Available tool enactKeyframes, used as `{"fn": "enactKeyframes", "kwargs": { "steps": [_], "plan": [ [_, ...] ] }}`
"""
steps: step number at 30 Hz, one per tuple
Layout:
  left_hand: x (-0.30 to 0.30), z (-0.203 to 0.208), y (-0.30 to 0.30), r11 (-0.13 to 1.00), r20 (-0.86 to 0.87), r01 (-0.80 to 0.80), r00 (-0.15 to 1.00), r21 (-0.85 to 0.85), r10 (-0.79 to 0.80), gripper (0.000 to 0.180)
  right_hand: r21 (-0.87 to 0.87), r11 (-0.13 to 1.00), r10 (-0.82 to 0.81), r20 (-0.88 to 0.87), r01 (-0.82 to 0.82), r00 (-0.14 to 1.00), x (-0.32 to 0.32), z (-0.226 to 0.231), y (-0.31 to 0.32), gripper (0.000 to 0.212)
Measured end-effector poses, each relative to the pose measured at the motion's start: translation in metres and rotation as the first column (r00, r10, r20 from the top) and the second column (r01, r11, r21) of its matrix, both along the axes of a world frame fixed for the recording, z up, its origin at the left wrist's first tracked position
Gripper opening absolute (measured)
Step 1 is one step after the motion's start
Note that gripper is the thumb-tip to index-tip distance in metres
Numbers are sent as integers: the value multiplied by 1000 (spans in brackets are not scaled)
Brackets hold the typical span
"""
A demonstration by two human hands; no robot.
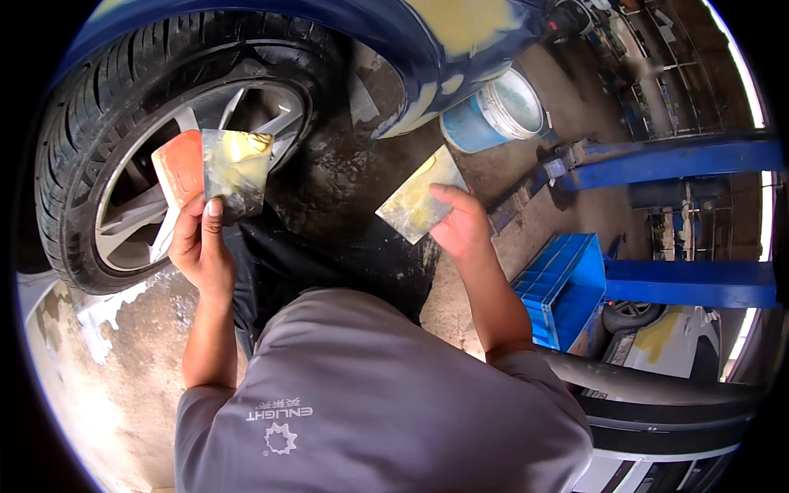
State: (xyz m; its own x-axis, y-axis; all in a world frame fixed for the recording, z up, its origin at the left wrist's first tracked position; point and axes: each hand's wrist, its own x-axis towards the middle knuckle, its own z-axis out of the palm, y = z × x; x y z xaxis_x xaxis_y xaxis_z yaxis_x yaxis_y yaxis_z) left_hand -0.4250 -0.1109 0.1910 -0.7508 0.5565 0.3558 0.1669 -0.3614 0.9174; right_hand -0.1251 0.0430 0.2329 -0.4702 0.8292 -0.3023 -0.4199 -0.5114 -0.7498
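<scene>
My left hand [201, 251] is closed round two thin pieces side by side. One is an orange-red, rounded plastic spreader [177, 164]; the other is a grey metal putty scraper [220, 177] with fresh yellow putty [248, 146] along its upper end. To the right, my right hand [463, 222] pinches a second metal putty scraper [417, 197] by its right side, with yellow putty smeared over its face. The two hands are apart, both raised over my lap, and the left is in front of the wheel [107, 193].
A blue car body with yellow filler patches [468, 25] arches overhead. A blue-and-white bucket [485, 115] stands on the wet floor beneath it. At right are a blue crate [551, 287], blue lift arms [682, 160] and a white car [662, 349].
</scene>
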Motion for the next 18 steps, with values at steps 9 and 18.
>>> {"fn": "enactKeyframes", "kwargs": {
  "steps": [9, 18],
  "plan": [
    [31, -66, 27, 976, 26, 103, 995, -191, -100, 13, 395, 919, -122, 322, -16, 939, 57, 81, 100, 30],
    [45, -147, 36, 883, 29, 145, 989, -447, -148, 15, -231, -654, -756, 227, -720, 614, 26, 130, 120, 6]
  ]
}}
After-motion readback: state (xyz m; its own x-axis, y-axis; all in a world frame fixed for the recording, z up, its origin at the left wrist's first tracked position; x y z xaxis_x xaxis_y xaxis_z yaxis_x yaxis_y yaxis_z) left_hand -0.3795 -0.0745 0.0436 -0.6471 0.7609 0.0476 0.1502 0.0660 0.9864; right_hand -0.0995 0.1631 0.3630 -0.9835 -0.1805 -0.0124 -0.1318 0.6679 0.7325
